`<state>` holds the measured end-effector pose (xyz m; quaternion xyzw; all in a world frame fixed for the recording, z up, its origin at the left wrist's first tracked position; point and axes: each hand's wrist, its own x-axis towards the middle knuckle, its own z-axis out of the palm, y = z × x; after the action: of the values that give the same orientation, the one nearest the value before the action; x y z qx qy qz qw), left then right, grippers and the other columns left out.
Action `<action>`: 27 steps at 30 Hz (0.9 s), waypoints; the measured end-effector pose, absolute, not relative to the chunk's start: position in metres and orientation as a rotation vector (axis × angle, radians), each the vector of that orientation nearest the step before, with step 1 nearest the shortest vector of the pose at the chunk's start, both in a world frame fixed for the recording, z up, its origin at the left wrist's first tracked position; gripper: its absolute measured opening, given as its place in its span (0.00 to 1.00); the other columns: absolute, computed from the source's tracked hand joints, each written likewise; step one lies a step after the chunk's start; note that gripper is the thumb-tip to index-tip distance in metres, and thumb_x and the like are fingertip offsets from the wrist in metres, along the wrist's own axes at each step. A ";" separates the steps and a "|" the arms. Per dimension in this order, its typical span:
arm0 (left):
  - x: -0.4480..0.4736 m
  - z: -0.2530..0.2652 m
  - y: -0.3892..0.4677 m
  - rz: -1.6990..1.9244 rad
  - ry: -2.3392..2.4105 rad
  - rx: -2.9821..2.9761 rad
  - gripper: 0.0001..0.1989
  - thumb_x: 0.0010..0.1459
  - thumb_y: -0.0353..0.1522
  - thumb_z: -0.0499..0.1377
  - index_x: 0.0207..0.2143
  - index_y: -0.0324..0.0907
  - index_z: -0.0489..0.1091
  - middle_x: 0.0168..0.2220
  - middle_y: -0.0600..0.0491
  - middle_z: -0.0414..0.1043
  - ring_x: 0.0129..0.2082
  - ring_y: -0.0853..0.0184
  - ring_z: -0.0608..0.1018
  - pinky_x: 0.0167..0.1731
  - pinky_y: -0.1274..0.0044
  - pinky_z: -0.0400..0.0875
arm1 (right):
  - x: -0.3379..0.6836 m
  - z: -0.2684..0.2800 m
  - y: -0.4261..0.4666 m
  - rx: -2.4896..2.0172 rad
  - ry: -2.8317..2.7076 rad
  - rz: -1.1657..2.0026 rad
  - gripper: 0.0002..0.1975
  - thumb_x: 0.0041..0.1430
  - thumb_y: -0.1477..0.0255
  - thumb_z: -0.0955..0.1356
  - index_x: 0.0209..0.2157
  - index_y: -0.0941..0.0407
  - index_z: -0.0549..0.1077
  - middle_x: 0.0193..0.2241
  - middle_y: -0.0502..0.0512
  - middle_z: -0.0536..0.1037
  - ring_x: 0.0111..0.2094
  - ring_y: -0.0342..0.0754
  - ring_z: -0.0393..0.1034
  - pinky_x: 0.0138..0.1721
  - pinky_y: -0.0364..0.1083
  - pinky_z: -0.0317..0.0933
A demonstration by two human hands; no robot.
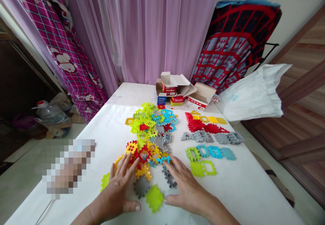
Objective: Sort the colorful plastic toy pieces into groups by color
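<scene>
My left hand [118, 187] is spread over the near left side of a heap of plastic interlocking tiles, its fingertips by red and yellow pieces. Across from it, my right hand [184, 186] lies with fingers apart, close to a blue tile [164, 159] and a dark grey tile [169, 177]. Between the two hands are a lime green tile [154, 198], a grey tile [141, 186] and a yellow tile [143, 171]. Another green tile [105, 181] sits partly behind my left hand. The mixed heap [146, 125] stretches away toward the back.
On the right, tiles lie in rows by colour: yellow [213, 119], red [205, 127], grey [200, 136], blue [214, 151] and green [197, 169]. Opened cardboard boxes [199, 98] stand at the back, beside a white bag [254, 93]. A pixelated object [72, 167] is at left on the white table [101, 130].
</scene>
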<state>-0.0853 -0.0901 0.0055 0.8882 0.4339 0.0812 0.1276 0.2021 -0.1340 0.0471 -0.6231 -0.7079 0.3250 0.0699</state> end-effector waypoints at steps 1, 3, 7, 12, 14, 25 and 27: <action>-0.082 0.000 -0.098 0.218 1.280 2.610 0.62 0.36 0.64 0.58 0.68 0.49 0.36 0.69 0.37 0.36 0.66 0.38 0.45 0.55 0.40 0.42 | 0.194 0.038 -0.138 -1.901 -2.166 0.970 0.55 0.37 0.60 0.76 0.66 0.49 0.51 0.68 0.61 0.36 0.67 0.63 0.32 0.63 0.62 0.38; -0.070 -0.008 -0.102 0.186 1.366 2.611 0.63 0.34 0.63 0.59 0.68 0.50 0.36 0.69 0.35 0.36 0.66 0.37 0.45 0.54 0.38 0.36 | 0.178 0.023 -0.135 -1.909 -2.245 0.898 0.58 0.35 0.59 0.77 0.66 0.51 0.48 0.68 0.63 0.31 0.67 0.65 0.27 0.63 0.64 0.31; -0.045 -0.003 -0.076 0.141 1.411 2.575 0.57 0.39 0.57 0.63 0.67 0.51 0.42 0.68 0.36 0.39 0.66 0.38 0.46 0.52 0.37 0.33 | 0.163 0.006 -0.108 -1.847 -2.295 0.563 0.53 0.40 0.57 0.75 0.65 0.54 0.52 0.68 0.67 0.38 0.67 0.64 0.30 0.62 0.66 0.30; -0.023 0.010 -0.037 0.331 1.431 2.512 0.42 0.51 0.49 0.60 0.65 0.52 0.49 0.67 0.40 0.50 0.66 0.43 0.51 0.54 0.39 0.36 | 0.171 -0.006 -0.066 -1.664 -2.179 0.122 0.37 0.49 0.61 0.72 0.60 0.56 0.63 0.63 0.68 0.56 0.64 0.62 0.48 0.61 0.63 0.45; -0.015 0.011 -0.031 0.435 1.496 2.433 0.38 0.55 0.44 0.59 0.65 0.52 0.50 0.65 0.42 0.54 0.66 0.46 0.53 0.56 0.42 0.40 | 0.175 -0.009 -0.054 -1.584 -2.086 0.021 0.27 0.55 0.65 0.69 0.57 0.55 0.67 0.59 0.65 0.63 0.60 0.58 0.57 0.59 0.59 0.51; -0.048 -0.012 -0.046 0.691 1.851 2.353 0.32 0.59 0.44 0.53 0.62 0.37 0.58 0.63 0.35 0.57 0.63 0.46 0.59 0.59 0.50 0.50 | 0.178 -0.013 -0.120 -1.652 -1.883 0.005 0.12 0.59 0.73 0.63 0.43 0.56 0.73 0.42 0.59 0.75 0.45 0.52 0.68 0.47 0.50 0.61; -0.049 -0.019 -0.045 0.735 1.745 2.395 0.31 0.59 0.44 0.53 0.61 0.37 0.59 0.63 0.36 0.59 0.62 0.48 0.61 0.59 0.55 0.56 | 0.174 -0.011 -0.123 -1.677 -1.923 0.025 0.12 0.57 0.72 0.65 0.44 0.55 0.73 0.43 0.58 0.75 0.46 0.52 0.67 0.48 0.51 0.61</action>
<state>-0.0485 -0.0452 -0.0188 0.7836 0.5710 0.2406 0.0443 0.1740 -0.1235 -0.0107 -0.6290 -0.7209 0.0092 0.2907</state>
